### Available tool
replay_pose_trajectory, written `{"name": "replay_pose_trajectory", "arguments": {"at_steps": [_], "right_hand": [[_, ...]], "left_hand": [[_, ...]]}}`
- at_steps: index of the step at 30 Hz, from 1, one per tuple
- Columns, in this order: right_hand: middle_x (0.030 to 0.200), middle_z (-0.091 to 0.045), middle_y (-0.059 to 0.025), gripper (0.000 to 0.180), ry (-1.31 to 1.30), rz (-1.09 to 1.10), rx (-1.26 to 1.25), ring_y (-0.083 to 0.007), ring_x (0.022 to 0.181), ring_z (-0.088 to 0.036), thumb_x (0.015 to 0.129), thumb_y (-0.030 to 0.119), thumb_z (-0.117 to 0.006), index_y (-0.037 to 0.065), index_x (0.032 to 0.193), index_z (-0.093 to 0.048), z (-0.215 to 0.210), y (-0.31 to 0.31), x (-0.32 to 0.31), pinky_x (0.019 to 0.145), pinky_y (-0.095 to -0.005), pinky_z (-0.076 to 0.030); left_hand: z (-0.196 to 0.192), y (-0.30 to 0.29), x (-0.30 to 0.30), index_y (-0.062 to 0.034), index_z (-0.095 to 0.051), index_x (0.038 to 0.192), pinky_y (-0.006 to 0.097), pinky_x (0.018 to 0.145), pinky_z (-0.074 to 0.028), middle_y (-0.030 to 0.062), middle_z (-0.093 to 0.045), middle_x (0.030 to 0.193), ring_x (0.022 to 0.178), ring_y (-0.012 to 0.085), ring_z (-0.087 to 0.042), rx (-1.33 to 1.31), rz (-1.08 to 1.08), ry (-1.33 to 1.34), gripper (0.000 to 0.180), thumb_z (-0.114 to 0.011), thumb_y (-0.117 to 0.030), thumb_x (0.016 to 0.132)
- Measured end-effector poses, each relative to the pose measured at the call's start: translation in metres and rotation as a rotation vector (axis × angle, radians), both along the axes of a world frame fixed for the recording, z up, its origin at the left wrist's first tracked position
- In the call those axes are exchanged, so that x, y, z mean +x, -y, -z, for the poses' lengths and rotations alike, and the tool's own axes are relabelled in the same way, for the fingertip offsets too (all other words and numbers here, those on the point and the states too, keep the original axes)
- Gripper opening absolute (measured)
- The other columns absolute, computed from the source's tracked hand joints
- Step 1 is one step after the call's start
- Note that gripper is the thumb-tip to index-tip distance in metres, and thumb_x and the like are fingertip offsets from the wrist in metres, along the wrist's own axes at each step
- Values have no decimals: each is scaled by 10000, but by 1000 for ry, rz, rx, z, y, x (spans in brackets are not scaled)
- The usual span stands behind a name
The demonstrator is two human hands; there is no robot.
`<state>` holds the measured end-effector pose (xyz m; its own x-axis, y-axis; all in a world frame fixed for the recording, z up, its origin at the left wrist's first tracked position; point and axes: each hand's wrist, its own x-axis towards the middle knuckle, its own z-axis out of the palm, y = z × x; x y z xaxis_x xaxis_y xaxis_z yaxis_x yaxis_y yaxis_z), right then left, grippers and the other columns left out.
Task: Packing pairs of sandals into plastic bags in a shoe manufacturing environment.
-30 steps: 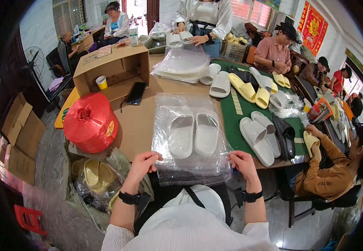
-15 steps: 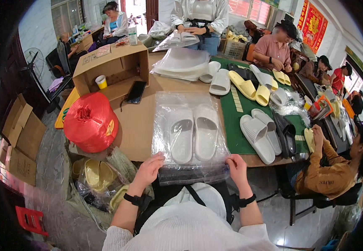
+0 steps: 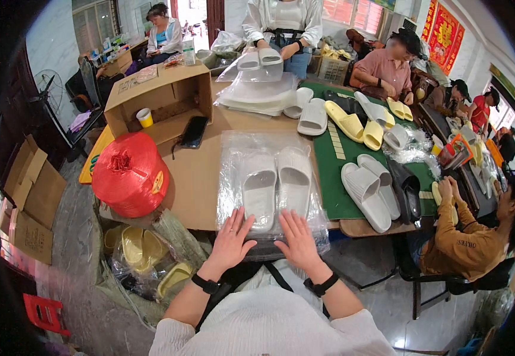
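In front of me a pair of light grey slide sandals (image 3: 260, 187) lies side by side, toes away from me, in a clear plastic bag (image 3: 230, 163) on the cardboard-covered table. My left hand (image 3: 231, 238) rests flat on the bag's near end, by the left slide's heel, fingers spread. My right hand (image 3: 296, 238) lies likewise by the right slide's heel, fingers stretched out. Neither hand grips anything. The bag's near edge hangs toward my lap, partly hidden under my hands.
Left are a red twine roll (image 3: 130, 175), a cardboard box (image 3: 159, 98) with a cup inside, and a phone (image 3: 194, 132). A green mat (image 3: 334, 196) with several loose slides lies right. A sack (image 3: 106, 273) of bagged slides stands below. Across, a person handles a bagged pair (image 3: 260, 59).
Both hands have let go of the bag's near corners and moved inward, now flat beside the slides' heels. The person across has tilted up their bagged pair.
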<state>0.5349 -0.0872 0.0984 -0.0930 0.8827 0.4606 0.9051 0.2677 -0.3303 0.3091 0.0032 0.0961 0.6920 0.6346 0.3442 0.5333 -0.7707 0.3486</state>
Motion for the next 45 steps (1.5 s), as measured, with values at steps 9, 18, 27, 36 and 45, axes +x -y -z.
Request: {"name": "replay_pose_trajectory", "arguments": {"at_steps": [9,18,27,36,45], "right_hand": [[1545,-341,-213,784,-26,168,-87,-383,1433,-315,878,314,-690,-29,1481,-324,15,26,37,1170,-486,-269],[1532,-366,-207,781,-43,179,-53,-377,1423,-332,883,344,-685,-28,1476,-340,17,25,40,1168,-483,-270],[1526,-373,-215,789,-82,179,-78,-394,1418,-335,875,344,-695,-33,1472,-343,13,27,37,1169,-488,-260],[1409,-483,-216,619,-379,219,172,-395,1334,-430,812,116,-746,-11,1356,-477,1,39,44,1119,-454,-331],[1417,-455,-137,705,-1278,29,4,-205,1270,-488,867,78,-721,-21,1459,-352,-3,34,41,1036,-345,-414]], "left_hand": [[15,-8,-12,49,-317,1478,480,1118,-330,261,-391,1491,1366,419,-382,-104,-127,167,790,-648,-394,913],[-27,-44,17,69,-664,1072,420,844,-504,203,-686,897,915,362,-647,-485,-428,154,643,-696,-531,842],[-9,-55,56,72,-571,1221,330,719,-522,145,-679,964,803,183,-633,-877,-472,601,690,-826,-375,760],[-15,-33,41,72,-442,1381,342,923,-485,147,-631,1206,1075,206,-609,-1333,-165,979,668,-736,-106,808],[-47,6,14,12,-413,1438,319,992,-456,85,-613,1263,1135,169,-589,-1282,114,1075,641,-666,-41,852]]}}
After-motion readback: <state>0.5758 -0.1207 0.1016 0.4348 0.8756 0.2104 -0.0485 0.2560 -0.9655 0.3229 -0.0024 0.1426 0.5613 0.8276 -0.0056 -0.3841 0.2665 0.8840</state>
